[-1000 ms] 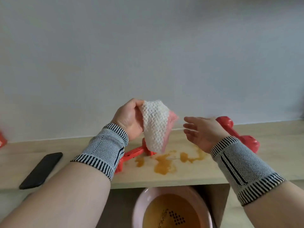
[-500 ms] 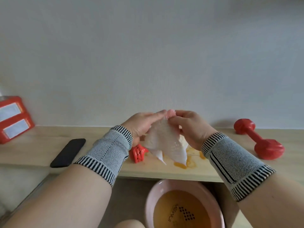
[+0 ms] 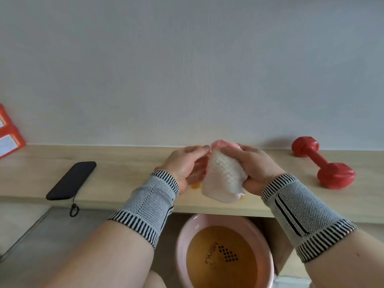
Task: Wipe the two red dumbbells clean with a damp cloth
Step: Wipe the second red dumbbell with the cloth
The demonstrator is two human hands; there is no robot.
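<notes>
Two hands are raised together above the front edge of a long pale wooden shelf (image 3: pixel 128 163) that runs along a white wall. The left hand (image 3: pixel 182 165) pinches the upper edge of a white knitted cloth with a pink backing (image 3: pixel 222 179), its fingers curled onto the fabric. The right hand (image 3: pixel 255 169) grips the same cloth from the other side, fingers wrapped round it. The cloth hangs bunched between both palms. Each forearm wears a grey knitted wrist support with black-and-white striped cuffs, left (image 3: pixel 147 204) and right (image 3: pixel 303 215). One red plastic dumbbell (image 3: pixel 324 165) lies on the shelf well to the right of the hands, near the wall. The second dumbbell cannot be made out behind the hands. An orange-yellow wet patch (image 3: pixel 195 185) shows on the shelf under the left hand. A black phone with a wrist loop (image 3: pixel 71 180) lies at the shelf's left part. A red-and-white box (image 3: pixel 8 138) sits at the far left. A pink round basin of amber liquid (image 3: pixel 224 256) stands below the shelf.
</notes>
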